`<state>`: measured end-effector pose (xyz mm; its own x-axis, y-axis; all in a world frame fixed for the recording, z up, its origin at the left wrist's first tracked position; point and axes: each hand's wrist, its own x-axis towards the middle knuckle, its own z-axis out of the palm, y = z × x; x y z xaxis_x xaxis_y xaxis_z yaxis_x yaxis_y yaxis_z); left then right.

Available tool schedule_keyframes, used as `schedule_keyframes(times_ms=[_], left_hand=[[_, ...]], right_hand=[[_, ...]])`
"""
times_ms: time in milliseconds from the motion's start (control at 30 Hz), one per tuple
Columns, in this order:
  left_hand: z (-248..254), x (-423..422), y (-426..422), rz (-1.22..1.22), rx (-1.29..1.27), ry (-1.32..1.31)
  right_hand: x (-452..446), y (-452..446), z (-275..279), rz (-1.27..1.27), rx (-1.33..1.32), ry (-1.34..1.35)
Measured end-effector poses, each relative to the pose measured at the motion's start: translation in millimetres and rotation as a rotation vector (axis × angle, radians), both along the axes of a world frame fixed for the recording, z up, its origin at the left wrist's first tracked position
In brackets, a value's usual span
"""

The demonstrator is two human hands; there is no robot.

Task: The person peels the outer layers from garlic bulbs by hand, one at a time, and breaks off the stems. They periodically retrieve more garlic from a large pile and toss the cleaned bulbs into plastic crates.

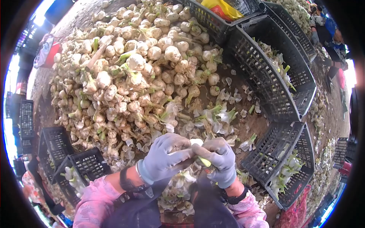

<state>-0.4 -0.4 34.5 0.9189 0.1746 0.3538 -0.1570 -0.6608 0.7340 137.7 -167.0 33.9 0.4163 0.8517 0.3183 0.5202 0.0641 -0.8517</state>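
Both my hands wear grey gloves and meet in front of my lap. A white garlic bulb (196, 141) shows between them, its cut green stem (204, 162) pointing down towards me. My left hand (165, 157) is closed, thumb and fingers pressed against the bulb from the left. From the right, my right hand (219, 159) is closed around the bulb and stem. Something small and orange shows under its palm, too hidden to name. Just beyond lies a big heap of untrimmed garlic (133, 76). Peeled skins and stem pieces (216, 117) litter the ground beside it.
Black plastic crates (266, 76) stand at the right, some holding garlic; another crate (281, 167) tilts near my right arm. More crates (89, 163) are at lower left. A red-and-white bag (48, 51) sits far left. Another person (330, 34) is at upper right.
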Motion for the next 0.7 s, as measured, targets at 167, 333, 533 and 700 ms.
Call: schedule_keyframes(times_ms=[167,333,533,700], left_hand=[[-11,-9,-6,0.015,0.209,-0.011],[-12,-13,-5,-0.08,0.191,0.054],[-45,-37,-13,-0.414,0.33,0.656],[-31,-26,8,0.02,0.101,0.259]], right_hand=[[-3,2,6,0.007,-0.021,-0.041],[-22,-2,-1,-0.194,-0.065,0.343],[-9,-14,-15,-0.527,0.115,1.052],[-18,-5,-1,-0.443,-0.113,1.118]])
